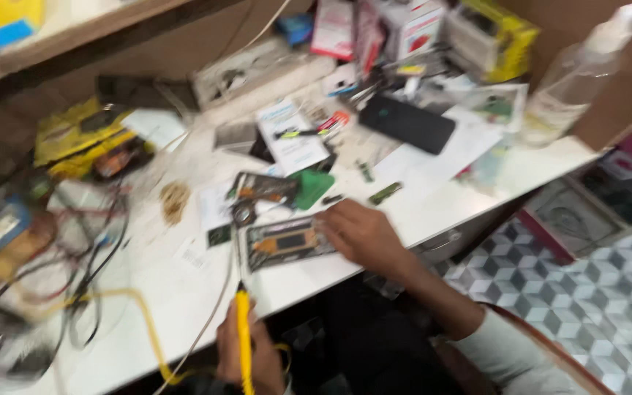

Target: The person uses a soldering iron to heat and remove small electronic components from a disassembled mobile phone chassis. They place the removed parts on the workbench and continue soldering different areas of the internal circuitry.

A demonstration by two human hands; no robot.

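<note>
Left hand: left hand [246,358] at the bottom edge of the view, fingers curled shut around the yellow soldering iron [243,333], tip pointing up toward the opened phone.
Soldering iron: upright in the fist, its dark tip just short of the tabletop edge; a yellow cord [140,314] loops away from it to the left over the tabletop.
Right hand: right hand [360,232] lies palm down, fingers pressed together on the right end of the opened phone [287,243], holding it flat; a pale sleeve [510,355] covers the forearm.
Opened phone: flat near the front edge of the tabletop, inner side up, dark with an orange part showing; details blurred.
Just behind the phone: a second dark board [263,188] and a green card [310,186], touching or overlapping, cannot tell which; a small round ring [243,213] beside them.
Tabletop: white tabletop [184,292], crowded with parts.
Middle: black phone [407,123] lying flat on white paper; a leaflet [290,135] with small tools on it to its left.
Left side: tangle of dark wires [89,249]; yellow packets [74,139] behind them.
Right rear: clear spray bottle [579,77], standing tilted in view at the corner.
Back: coloured boxes [411,29] stacked along the wall.
Below right: patterned tile floor [608,300].
</note>
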